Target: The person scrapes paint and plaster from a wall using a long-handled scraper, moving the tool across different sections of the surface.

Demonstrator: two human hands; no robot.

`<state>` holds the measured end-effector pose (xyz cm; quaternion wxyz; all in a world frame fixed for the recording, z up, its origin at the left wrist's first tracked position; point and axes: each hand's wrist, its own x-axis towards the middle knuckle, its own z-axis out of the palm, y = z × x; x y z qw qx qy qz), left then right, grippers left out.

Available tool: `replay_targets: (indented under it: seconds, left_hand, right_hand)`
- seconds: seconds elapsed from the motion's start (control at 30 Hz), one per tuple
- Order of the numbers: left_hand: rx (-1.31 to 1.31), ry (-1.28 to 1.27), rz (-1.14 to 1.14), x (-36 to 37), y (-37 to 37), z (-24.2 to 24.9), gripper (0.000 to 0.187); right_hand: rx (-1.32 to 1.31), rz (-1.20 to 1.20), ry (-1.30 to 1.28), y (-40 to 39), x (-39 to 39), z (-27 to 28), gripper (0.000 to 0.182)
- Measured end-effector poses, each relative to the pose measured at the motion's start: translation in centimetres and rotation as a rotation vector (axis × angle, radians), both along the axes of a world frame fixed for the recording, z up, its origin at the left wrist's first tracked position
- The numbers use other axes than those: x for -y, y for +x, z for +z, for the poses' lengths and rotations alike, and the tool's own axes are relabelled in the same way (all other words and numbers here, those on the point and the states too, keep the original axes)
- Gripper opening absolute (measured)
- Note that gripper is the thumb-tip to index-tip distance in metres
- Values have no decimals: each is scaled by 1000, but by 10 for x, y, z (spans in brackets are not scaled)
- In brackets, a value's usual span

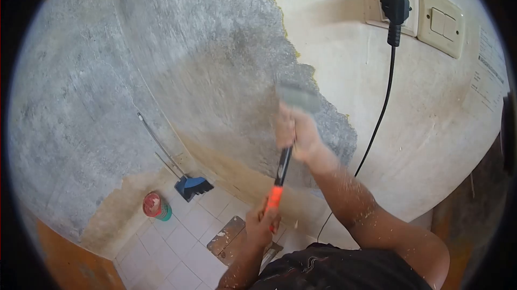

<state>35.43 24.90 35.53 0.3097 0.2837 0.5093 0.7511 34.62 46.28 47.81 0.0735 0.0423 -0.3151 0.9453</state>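
A long-handled scraper [282, 165] with a black shaft and orange grip slants up across the middle of the view. Its wide grey head is smeared by motion and lies against or very near the wall, beside the ragged paint edge. My right hand [300, 131] is closed round the upper shaft just below the head. Lower down, my left hand [262, 223] wraps the orange grip. The wall [215, 75] is bare grey on the left and cream-painted on the right. Pale flecks dot both forearms.
A black plug [395, 6] sits in a socket beside a light switch [442, 23], its cable [383, 107] hanging down the wall right of my hands. On the tiled floor [183, 236] stand a red-and-green bin [157, 207] and a blue broom and dustpan [193, 185]; brown tiles [229, 236] lie nearer.
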Motion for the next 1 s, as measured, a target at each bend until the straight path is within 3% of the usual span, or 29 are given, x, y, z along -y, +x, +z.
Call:
replay_targets:
  seconds: [0.1,0.17,0.27,0.33,0.5,0.6,0.7,0.8,0.83,0.93,1.0]
  left_hand:
    - [-12,-55,-2,11,12,-42,51]
    - [-15,-68,-15,8,18,-41,47]
    - [-96,-121,-22,0,12,-7,43]
    - [-85,-29,22,1,1,3,43]
    - [98,-164,-13,1,41,-32,47]
    - [-80,-188,-50,-1,42,-42,39]
    - [-138,-42,-39,-17,21,21,44]
    - [-198,83,-10,-20,17,49,41]
    - [-145,10,-64,-17,14,32,43]
    - [34,-126,-108,-3,41,-40,45]
    - [50,-146,-126,-3,45,-49,46]
  right_hand:
    - [142,-81,-71,20,2,-52,41]
    - [55,64,-80,27,-5,-62,37]
    - [9,-2,-66,33,-6,-4,38]
    - [-24,-8,-68,29,-4,-3,40]
    - [70,-17,-30,45,1,-41,46]
    - [78,-29,78,50,-6,-47,46]
    - [-84,-30,17,37,-13,33,46]
    - [-152,6,59,32,-15,59,46]
    - [-56,-85,100,35,-10,43,46]
    - [90,-44,38,49,-3,-39,45]
    - [108,-76,97,54,-5,-53,46]
